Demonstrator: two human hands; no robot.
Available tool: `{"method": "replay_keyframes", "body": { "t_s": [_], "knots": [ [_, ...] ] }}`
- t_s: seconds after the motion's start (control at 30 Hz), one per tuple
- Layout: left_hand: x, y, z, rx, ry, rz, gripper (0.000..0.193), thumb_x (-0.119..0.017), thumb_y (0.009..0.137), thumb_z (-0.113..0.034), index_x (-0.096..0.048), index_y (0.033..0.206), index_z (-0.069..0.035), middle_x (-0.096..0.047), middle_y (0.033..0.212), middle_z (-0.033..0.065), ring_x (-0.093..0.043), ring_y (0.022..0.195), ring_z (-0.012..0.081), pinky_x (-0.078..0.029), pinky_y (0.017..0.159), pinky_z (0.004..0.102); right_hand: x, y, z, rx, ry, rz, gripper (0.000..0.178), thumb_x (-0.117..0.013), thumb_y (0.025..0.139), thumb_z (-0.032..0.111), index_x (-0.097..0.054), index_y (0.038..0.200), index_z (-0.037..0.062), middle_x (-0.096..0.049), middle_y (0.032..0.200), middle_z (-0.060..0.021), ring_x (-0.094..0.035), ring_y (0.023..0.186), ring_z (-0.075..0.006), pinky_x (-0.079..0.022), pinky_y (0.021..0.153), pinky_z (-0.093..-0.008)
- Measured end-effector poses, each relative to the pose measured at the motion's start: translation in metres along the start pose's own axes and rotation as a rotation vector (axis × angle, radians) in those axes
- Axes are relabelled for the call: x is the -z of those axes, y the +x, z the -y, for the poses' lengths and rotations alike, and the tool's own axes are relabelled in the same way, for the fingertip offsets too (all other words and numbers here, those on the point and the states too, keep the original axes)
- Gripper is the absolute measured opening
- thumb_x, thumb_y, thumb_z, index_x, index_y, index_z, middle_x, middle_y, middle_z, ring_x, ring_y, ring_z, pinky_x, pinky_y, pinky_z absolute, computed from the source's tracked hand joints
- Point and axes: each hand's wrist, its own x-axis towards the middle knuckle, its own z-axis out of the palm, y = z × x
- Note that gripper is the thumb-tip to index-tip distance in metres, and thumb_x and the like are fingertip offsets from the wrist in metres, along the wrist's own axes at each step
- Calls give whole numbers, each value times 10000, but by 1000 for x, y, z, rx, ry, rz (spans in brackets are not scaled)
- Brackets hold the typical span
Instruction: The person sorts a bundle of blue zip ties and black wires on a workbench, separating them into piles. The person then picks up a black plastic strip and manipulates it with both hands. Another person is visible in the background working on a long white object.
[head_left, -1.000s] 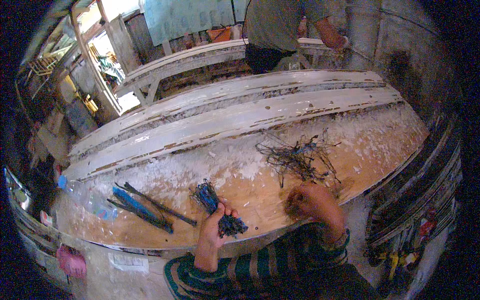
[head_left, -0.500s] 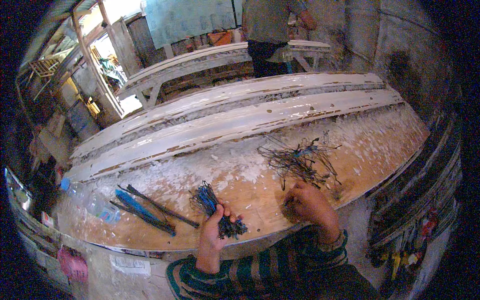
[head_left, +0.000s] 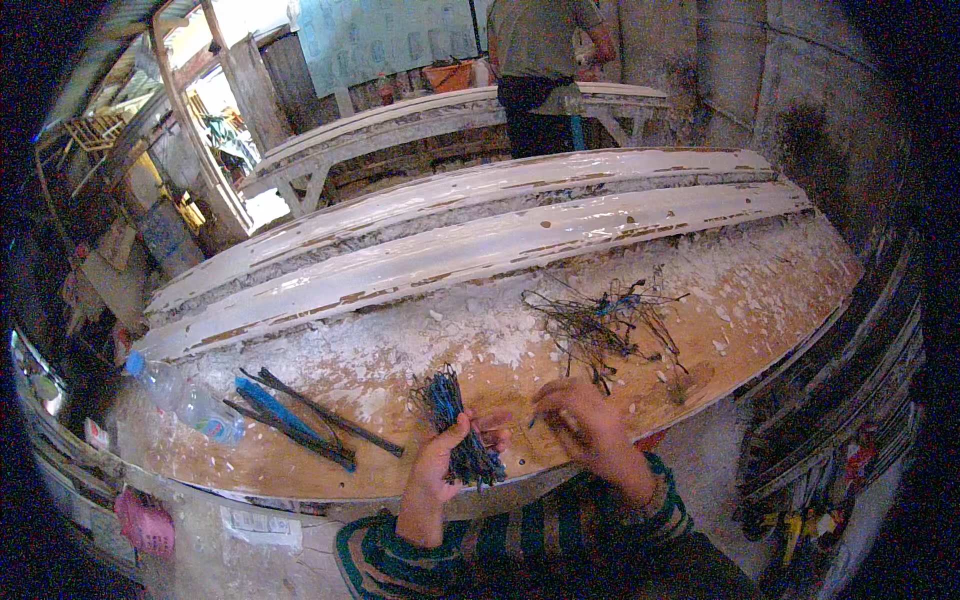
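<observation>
My left hand (head_left: 436,476) is closed around an upright bundle of thin black and blue strands (head_left: 442,397), whose looped ends fan out above the fingers and whose lower ends bunch below. To its right, my right hand (head_left: 582,420) hovers over the wood with its fingers drawn together and slightly blurred. A small bluish bit shows near the fingertips, too indistinct to name. Beyond that hand lies a loose, tangled pile of similar strands (head_left: 610,322). On the left, several longer black and blue bundles (head_left: 292,420) rest side by side.
Everything lies on a wooden board (head_left: 300,482) strewn with white flakes. Clear plastic bottles (head_left: 185,398) lie at its left end. Long white-coated beams (head_left: 480,260) run behind. A person (head_left: 545,60) stands at another bench. A pink object (head_left: 145,522) sits below the left edge.
My right hand has moved left, away from the loose pile and closer to the held bundle. The left hand keeps its grip and has shifted slightly right in view.
</observation>
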Motion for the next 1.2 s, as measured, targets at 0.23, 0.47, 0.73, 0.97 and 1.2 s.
{"method": "replay_keyframes", "body": {
  "t_s": [0.23,0.47,0.73,0.97,1.2],
  "knots": [
    [-1,3,1,23,-83,59,325,-488,868,-314,-509,1066,-57,-550,1070,108,-549,945,212,-481,788,351,-47,-2,0,356,27,217,244,-585,679,23,-548,916,68,-572,1011,-89,-532,1011,-272,-401,878,-402],
    [-8,-3,-4,-203,-131,8,206,-490,875,-266,-504,965,-81,-529,847,52,-539,844,210,-474,744,350,-49,-6,-3,216,-25,260,216,-586,722,58,-562,931,109,-582,1026,-36,-512,1045,-230,-372,881,-398],
    [1,5,3,-330,-148,-51,158,-488,877,-255,-493,952,-116,-474,687,4,-523,742,174,-452,769,382,-27,-4,-20,13,-153,137,187,-625,688,81,-585,871,84,-600,868,-78,-547,870,-270,-393,794,-396],
    [2,6,2,-347,-89,-75,282,-482,881,-235,-447,1128,-102,-441,661,-5,-482,666,148,-436,780,368,-3,2,-48,-319,-579,-75,207,-651,682,184,-630,884,148,-583,836,-85,-527,805,-296,-386,743,-409],
    [1,4,1,-328,-85,-26,371,-479,883,-224,-388,1221,-104,-436,666,-6,-476,669,144,-421,790,364,-3,1,-55,-342,-615,-36,160,-649,700,212,-656,846,147,-587,837,-74,-524,811,-288,-396,708,-403]
  ]
}}
